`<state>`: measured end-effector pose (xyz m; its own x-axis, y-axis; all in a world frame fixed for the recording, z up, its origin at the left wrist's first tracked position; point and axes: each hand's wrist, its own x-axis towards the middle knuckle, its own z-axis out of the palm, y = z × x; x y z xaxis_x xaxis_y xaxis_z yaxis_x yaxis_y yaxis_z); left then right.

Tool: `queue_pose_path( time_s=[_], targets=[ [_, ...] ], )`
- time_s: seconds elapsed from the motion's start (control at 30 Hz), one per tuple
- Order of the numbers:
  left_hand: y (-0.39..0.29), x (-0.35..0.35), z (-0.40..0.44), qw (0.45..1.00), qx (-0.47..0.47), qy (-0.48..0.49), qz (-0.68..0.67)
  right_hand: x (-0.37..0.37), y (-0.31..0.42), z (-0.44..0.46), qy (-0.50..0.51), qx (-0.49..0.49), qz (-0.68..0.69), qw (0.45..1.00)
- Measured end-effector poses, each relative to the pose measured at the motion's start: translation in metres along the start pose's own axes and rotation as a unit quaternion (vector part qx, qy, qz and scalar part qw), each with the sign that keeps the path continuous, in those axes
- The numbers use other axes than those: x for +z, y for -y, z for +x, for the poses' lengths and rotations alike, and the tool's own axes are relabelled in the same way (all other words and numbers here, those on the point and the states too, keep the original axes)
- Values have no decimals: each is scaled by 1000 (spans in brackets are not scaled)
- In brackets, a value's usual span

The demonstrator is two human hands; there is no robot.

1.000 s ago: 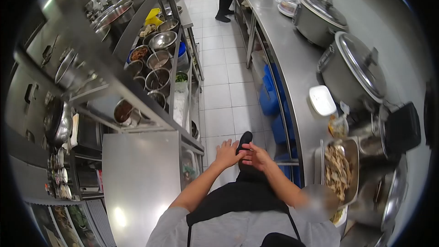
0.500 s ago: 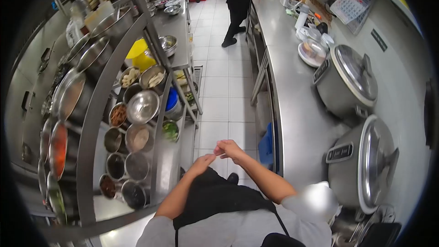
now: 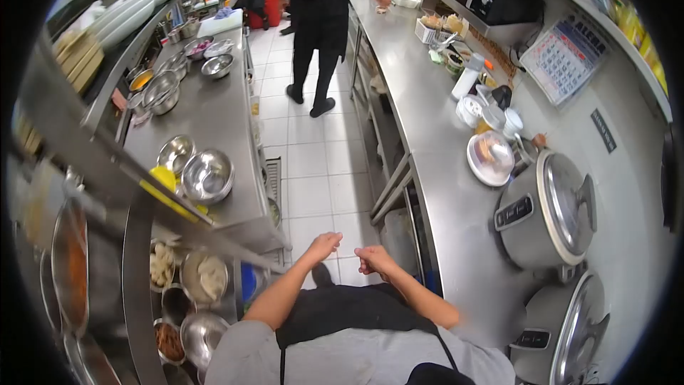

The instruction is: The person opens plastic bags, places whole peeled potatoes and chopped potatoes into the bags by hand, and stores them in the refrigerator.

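Note:
My left hand [image 3: 325, 246] is in front of the black apron [image 3: 349, 308], over the aisle floor, with its fingers loosely closed and nothing visible in them. A short gap to the right, my right hand [image 3: 375, 261] has curled fingers and also shows nothing in it. Neither hand touches a counter or a vessel. To my left, a rack holds metal pots of food, among them a pot with pale pieces [image 3: 204, 276]. On the left counter [image 3: 242, 232] stand two shiny steel bowls [image 3: 207, 176].
The tiled aisle [image 3: 308, 160] runs ahead between steel counters. A person in black [image 3: 317, 21] stands in it, one hand on the right counter [image 3: 427, 110]. Rice cookers [image 3: 524, 242] and a lidded container [image 3: 490, 159] line the right side. A rack post [image 3: 139, 264] stands close left.
The view has moved forward along the aisle, and the rack pots have slid down and back. My hands, touching before, are now apart. The person in black appears nearer.

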<state>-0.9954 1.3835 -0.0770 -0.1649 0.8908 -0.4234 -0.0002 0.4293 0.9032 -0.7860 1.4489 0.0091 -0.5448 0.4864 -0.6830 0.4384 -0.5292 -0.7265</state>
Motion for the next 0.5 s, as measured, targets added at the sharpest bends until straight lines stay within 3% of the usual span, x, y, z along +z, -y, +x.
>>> queue_pose_path(
  time_s=[0.07, 0.27, 0.5],
  targets=[
    [-31, -23, 59, 996, 55, 4, 63, -18, 19, 24, -24, -13, 25, 999],
    [-146, -74, 128, 991, 13, 8, -130, -33, 71, 113, -64, -13, 30, 997],
    [-155, -136, 245, 988, -41, -4, -149, -77, 169, 271, -14, -56, -11, 998]
  ],
)
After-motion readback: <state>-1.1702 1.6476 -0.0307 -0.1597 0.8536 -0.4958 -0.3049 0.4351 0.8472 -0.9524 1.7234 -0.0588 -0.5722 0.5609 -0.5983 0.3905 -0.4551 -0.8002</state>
